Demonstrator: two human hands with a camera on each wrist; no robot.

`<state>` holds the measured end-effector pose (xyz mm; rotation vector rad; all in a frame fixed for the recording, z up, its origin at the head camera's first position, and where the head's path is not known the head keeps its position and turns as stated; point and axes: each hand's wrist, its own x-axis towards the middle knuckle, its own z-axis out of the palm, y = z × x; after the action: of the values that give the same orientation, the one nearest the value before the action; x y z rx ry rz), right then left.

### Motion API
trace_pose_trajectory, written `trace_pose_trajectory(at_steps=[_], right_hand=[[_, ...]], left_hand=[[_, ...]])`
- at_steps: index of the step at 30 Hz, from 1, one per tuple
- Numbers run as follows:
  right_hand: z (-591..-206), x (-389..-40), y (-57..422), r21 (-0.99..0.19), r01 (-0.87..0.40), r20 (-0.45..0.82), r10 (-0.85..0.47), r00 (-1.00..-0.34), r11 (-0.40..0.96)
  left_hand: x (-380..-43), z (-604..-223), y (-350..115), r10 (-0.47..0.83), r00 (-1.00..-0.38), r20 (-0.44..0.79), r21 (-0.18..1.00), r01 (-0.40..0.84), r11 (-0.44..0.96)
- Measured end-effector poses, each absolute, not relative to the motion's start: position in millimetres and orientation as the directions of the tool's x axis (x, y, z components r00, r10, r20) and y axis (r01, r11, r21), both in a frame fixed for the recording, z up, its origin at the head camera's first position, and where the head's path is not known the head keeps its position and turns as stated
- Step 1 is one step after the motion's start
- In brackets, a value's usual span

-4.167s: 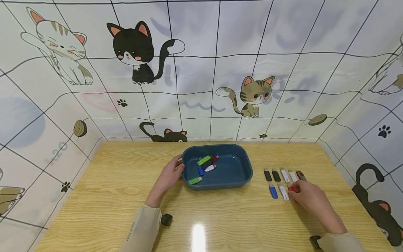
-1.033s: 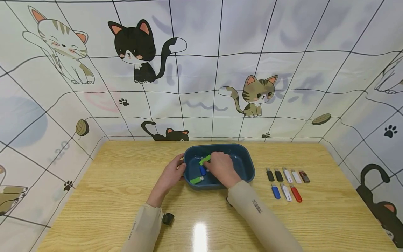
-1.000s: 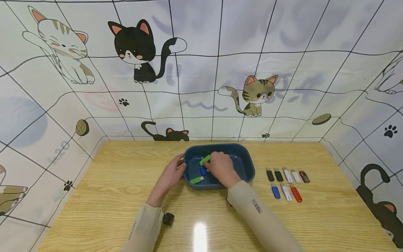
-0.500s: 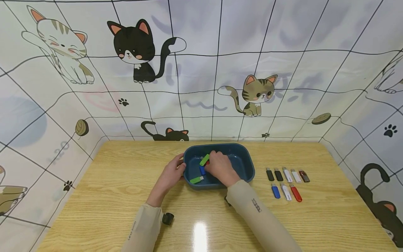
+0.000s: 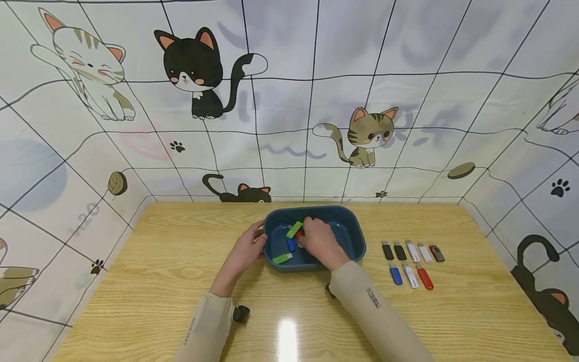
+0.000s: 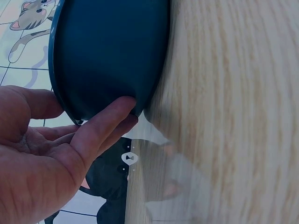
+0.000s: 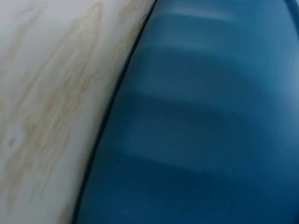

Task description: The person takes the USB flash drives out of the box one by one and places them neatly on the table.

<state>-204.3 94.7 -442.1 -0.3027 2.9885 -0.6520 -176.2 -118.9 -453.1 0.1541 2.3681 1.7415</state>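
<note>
My left hand point(image 5: 245, 248) holds the end of a dark blue plastic basin point(image 5: 267, 251). In the left wrist view the thumb is at the rim and the fingers point(image 6: 105, 123) lie along the outer wall. My right hand point(image 5: 320, 241) reaches into the basin with fingers bent down among USB flash drives. A bright green flash drive point(image 5: 294, 230), a red one point(image 5: 298, 234) and a blue one point(image 5: 291, 245) lie by its fingertips. Another green flash drive point(image 5: 282, 258) sits at the near left corner. The right fingertips are hidden, so I cannot tell what they pinch.
Right of the basin, flash drives lie in two rows on the wooden table point(image 5: 181, 236). The back row has black ones point(image 5: 387, 251), white ones point(image 5: 412, 252) and a brown one point(image 5: 436, 253). In front are a blue point(image 5: 395, 275), a white point(image 5: 411, 276) and a red flash drive point(image 5: 425, 278).
My right hand went from the rows into the basin, leaving a red flash drive in the front row. Lately it shifted slightly right; the green drive turned and a red one shows. The left hand stayed.
</note>
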Motion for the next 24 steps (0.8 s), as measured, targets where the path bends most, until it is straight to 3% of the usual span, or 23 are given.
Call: trace_pose_trajectory(at_steps=[10, 24], right_hand=[[-436.4, -193.7, 108.9, -0.498, -0.154, 0.008, -0.173, -0.985, 0.853], [-415.8, -178.1, 130.3, -0.508, -0.154, 0.058, -0.145, -0.988, 0.848]], left_hand=[[-175.2, -451.9, -118.4, 0.212, -0.973, -0.093, 0.955, -0.027, 0.294], [-174.8, -451.9, -118.6, 0.209, -0.973, -0.093, 0.953, -0.026, 0.303]])
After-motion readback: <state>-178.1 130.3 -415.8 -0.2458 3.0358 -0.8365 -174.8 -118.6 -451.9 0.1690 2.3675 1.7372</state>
